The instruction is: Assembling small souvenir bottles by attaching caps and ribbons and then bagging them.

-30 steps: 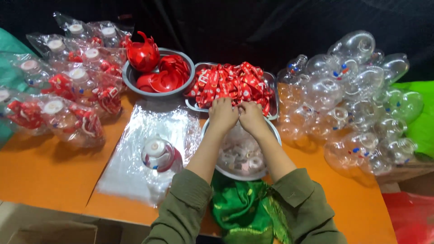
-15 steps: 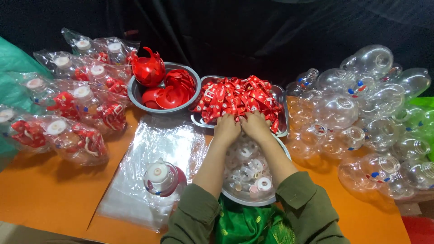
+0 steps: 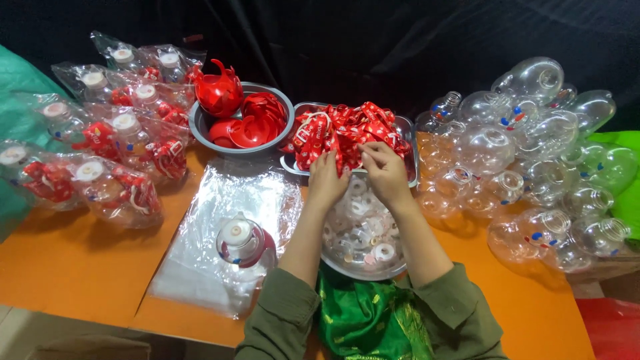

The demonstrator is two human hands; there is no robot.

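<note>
My left hand and my right hand reach side by side into the red straps heaped in a metal tray at the table's middle back. Fingers of both hands pinch into the straps at the near edge of the heap. Under my forearms sits a round metal bowl of white caps. A round clear bottle with a white cap and red base stands on a stack of clear plastic bags to my left.
A grey bowl holds red plastic handles. Several bagged finished bottles lie at the left. A pile of empty clear bottles fills the right. Green cloth lies in my lap by the orange table.
Both hands have moved forward from over the cap bowl to the tray of red straps, and the head camera has shifted closer.
</note>
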